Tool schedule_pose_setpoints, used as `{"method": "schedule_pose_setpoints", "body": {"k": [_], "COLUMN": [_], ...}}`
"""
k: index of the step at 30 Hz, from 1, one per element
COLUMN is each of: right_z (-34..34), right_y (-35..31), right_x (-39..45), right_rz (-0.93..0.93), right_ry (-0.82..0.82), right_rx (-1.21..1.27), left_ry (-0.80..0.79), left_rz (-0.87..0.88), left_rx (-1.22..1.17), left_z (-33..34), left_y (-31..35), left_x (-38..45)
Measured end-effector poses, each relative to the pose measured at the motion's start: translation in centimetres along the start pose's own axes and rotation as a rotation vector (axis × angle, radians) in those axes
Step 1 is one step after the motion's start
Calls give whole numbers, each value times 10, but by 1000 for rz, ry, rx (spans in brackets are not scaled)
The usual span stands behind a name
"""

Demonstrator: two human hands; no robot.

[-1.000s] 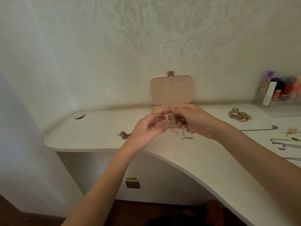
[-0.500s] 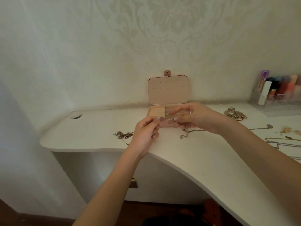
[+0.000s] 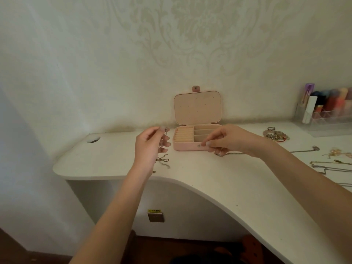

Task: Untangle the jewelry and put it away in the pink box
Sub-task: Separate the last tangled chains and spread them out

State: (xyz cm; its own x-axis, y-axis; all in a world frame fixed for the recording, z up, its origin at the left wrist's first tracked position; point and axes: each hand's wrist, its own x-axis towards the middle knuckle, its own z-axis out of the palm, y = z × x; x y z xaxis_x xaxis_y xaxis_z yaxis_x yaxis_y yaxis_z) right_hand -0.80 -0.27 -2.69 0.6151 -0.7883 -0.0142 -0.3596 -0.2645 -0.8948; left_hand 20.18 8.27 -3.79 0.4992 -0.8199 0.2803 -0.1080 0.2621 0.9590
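The pink box (image 3: pixel 187 146) stands open on the white desk (image 3: pixel 209 178), its lid (image 3: pixel 197 107) leaning back against the wall. My left hand (image 3: pixel 149 147) is just left of the box, pinching a short silver chain (image 3: pixel 165 132) that dangles from thumb and forefinger. A small tangle of chain (image 3: pixel 162 161) lies on the desk below that hand. My right hand (image 3: pixel 230 140) hovers at the box's front right corner with fingers pinched. A thin chain (image 3: pixel 220 154) hangs under it onto the desk.
A heap of mixed jewelry (image 3: pixel 275 134) lies right of the box. More necklaces (image 3: pixel 323 167) and a gold piece (image 3: pixel 338 153) are spread at the far right. A clear organizer of cosmetics (image 3: pixel 323 113) stands against the wall. A cable hole (image 3: pixel 93 139) is at the desk's left.
My hands were together in front of the box and have pulled apart. The left has moved left with the short chain, and the right has sunk toward the desk.
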Motion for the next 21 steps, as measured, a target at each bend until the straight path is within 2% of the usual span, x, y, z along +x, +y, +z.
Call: {"method": "schedule_pose_setpoints", "body": {"k": [3, 8, 12, 16, 21], "right_z": [12, 45, 48, 34, 19], "right_y": [-10, -26, -28, -29, -32], "right_x": [-2, -7, -10, -12, -14], "right_rz": [-75, -221, -215, -171, -177], "right_ry": [58, 31, 23, 83, 141], "right_rx": [-29, 129, 256, 317, 338], "left_ry": [-86, -165, -191, -214, -297], "left_rz": [10, 66, 55, 32, -75], "left_rx": [55, 195, 201, 192, 170], "left_z": [3, 12, 16, 14, 13], "left_y": [4, 12, 16, 13, 9], "left_x": [-4, -12, -14, -17, -19]}}
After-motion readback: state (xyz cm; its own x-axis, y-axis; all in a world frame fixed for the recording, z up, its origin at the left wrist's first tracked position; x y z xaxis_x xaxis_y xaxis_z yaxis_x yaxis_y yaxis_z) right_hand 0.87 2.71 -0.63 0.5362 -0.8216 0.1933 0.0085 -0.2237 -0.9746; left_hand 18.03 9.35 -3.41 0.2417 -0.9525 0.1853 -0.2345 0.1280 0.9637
